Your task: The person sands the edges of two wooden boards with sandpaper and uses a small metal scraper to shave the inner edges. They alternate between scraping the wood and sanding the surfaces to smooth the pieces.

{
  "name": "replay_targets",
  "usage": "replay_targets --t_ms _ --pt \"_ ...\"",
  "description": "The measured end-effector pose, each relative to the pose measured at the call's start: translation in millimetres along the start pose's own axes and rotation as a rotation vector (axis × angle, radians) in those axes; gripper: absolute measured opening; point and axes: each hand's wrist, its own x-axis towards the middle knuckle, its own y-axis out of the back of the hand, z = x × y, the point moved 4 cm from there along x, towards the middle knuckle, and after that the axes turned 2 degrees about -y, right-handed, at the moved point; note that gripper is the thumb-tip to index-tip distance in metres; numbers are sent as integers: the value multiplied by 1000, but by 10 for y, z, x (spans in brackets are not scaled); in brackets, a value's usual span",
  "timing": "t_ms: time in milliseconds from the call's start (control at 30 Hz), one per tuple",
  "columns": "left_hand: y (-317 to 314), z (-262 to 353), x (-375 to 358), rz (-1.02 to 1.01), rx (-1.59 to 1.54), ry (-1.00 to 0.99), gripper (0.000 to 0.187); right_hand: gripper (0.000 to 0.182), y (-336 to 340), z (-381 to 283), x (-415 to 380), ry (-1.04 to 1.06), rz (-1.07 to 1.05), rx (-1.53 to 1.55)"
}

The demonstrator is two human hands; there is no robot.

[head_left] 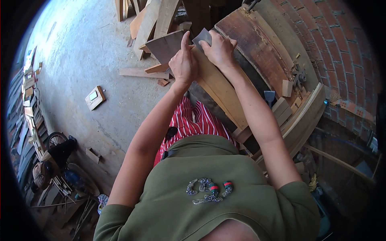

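Head view: the right hand point(219, 48) grasps one thin grey sheet point(202, 38) in its fingers, at one wooden board's point(219, 86) far end. The left hand point(183, 66), one finger extended, adjoins the board; its grip is indeterminable.

Olive-green short-sleeved top point(173, 193), sparkly chest motif point(209, 190), red trousers point(189, 120) with white stripes.

Worn wooden bench point(259, 48) under a long yellowish board point(217, 86), small wood blocks point(287, 88) and a scraper point(269, 96).
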Motion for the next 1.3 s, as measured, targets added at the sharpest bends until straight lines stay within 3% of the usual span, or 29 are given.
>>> replay_targets --t_ms 133,400,500,533,567,600,700,800,1000,1100,1200,1300 --pt "32 24 24 -5 17 -1 69 26 -162 -130 313 34 135 -34" --pt "42 20 -7 58 -19 -3 73 46 165 269 -255 -25 -97 16" --pt "41 -6 6 38 -179 30 60 46 206 187 -43 -8 -55 84" --pt "33 -69 -2 175 -283 83 56 46 274 89 15 3 -7 175" --pt "17 -133 -51 308 -388 139 55 32 348 -8 58 63 33 172" --pt "-17 -134 -112 308 -389 140 55 32 377 -84 63 63 33 171" --pt "-150 -178 -380 308 -564 443 62 28 321 -315 -1 315 69 -54" --pt "-260 -83 -384 387 -734 469 40 23 135 -385 -141 452 78 -175" --pt "-175 -14 -385 484 -620 455 31 26 83 -573 -312 416 59 -342" --pt "-193 -31 -390 496 -628 471 31 23 137 -459 -466 353 17 -149" --pt "-188 -39 -397 470 -565 469 32 20 63 -538 -347 403 128 -170" --pt "-189 -43 -410 449 -585 496 33 12 -73 -609 -29 360 47 -233"
